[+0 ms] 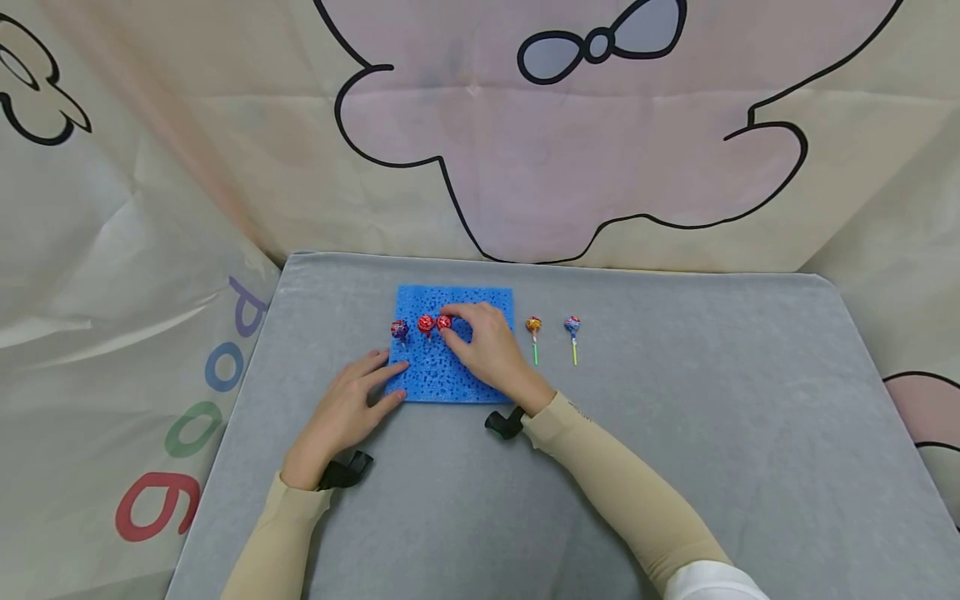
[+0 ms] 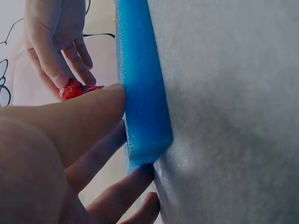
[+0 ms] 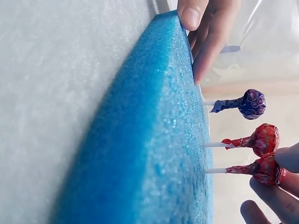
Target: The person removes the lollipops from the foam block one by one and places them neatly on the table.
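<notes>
1. Head view: the right hand [image 1: 491, 350] pinches the wrapped head of a red lollipop [image 1: 444, 322], whose stick stands in the blue sponge [image 1: 480, 302] (the right wrist view shows this clearly).
2. The left hand [image 1: 347, 414] lies flat, fingers straight, pressing the sponge's near left corner.
3. A second red lollipop [image 1: 426, 323] and a purple lollipop [image 1: 399, 328] stand just beside it.
4. Two more lollipops [image 1: 534, 327] lie on the grey table [image 1: 712, 400], right of the sponge.
</notes>
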Available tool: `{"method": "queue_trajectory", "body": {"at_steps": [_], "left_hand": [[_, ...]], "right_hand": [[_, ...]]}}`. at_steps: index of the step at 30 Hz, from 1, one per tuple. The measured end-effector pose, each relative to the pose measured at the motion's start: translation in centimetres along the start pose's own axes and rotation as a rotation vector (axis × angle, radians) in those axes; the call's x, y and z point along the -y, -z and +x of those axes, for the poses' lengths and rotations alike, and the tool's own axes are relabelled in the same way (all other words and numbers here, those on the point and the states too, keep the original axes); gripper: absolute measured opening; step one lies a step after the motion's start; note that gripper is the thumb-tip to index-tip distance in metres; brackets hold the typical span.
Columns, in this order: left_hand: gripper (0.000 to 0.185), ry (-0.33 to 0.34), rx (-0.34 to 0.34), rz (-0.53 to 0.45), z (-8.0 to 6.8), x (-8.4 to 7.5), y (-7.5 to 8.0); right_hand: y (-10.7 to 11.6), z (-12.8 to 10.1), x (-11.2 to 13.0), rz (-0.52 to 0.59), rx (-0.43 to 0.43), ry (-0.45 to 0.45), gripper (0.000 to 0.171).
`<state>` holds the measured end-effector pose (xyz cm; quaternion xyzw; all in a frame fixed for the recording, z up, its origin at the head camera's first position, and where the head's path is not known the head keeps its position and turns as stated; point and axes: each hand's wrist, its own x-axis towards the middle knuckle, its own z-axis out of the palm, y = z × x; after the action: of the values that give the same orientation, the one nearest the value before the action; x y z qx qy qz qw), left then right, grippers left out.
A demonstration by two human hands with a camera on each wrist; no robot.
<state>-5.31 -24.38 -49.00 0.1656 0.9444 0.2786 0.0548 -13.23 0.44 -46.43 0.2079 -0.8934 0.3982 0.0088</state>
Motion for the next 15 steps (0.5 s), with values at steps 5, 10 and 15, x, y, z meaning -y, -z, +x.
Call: {"method": "queue_trajectory", "body": {"at_steps": [5,10,15], "left_hand": [[0.050,0.000,0.000,0.003,-0.03,-0.12,0.08],[0.050,0.008,0.005,0.001,-0.02,-0.08,0.05],[0.050,0.011,0.007,0.001,0.01,-0.07,0.03]], "right_hand": [[0.08,0.00,0.14,0.004,-0.007,0.004,0.034],[0.21,0.03,0.08,0.007,-0.025,0.020,0.033],[0.42,0.04,-0.11,0.019,-0.043,0.030,0.033]]}}
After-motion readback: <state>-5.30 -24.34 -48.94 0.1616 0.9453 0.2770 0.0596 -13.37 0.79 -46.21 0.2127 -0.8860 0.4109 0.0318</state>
